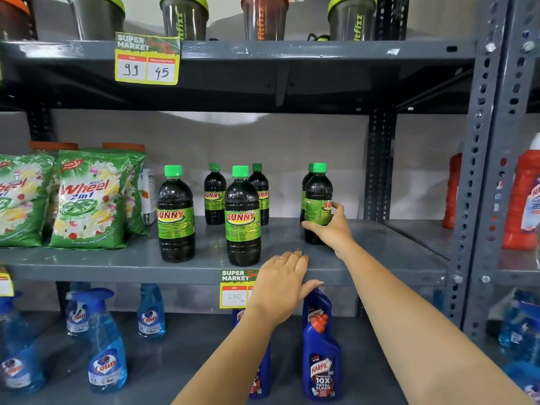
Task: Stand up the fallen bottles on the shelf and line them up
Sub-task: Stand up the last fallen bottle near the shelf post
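Observation:
Several dark Sunny bottles with green caps stand upright on the middle grey shelf [140, 258]. Two stand at the front: one on the left [176, 214] and one in the centre [242, 217]. Two more stand behind them [214, 195] [261, 191]. At the right, my right hand [331, 229] grips the lower part of an upright bottle [318, 197], with another bottle half hidden behind it [307, 182]. My left hand [282, 285] rests flat on the shelf's front edge, fingers apart, holding nothing.
Green Wheel detergent bags [87, 200] fill the shelf's left end. Shaker cups [184, 17] line the shelf above. Blue Colin sprays [106, 340] and Harpic bottles [321, 358] stand below. A perforated upright [479, 171] bounds the right side, with red bottles [523, 200] beyond.

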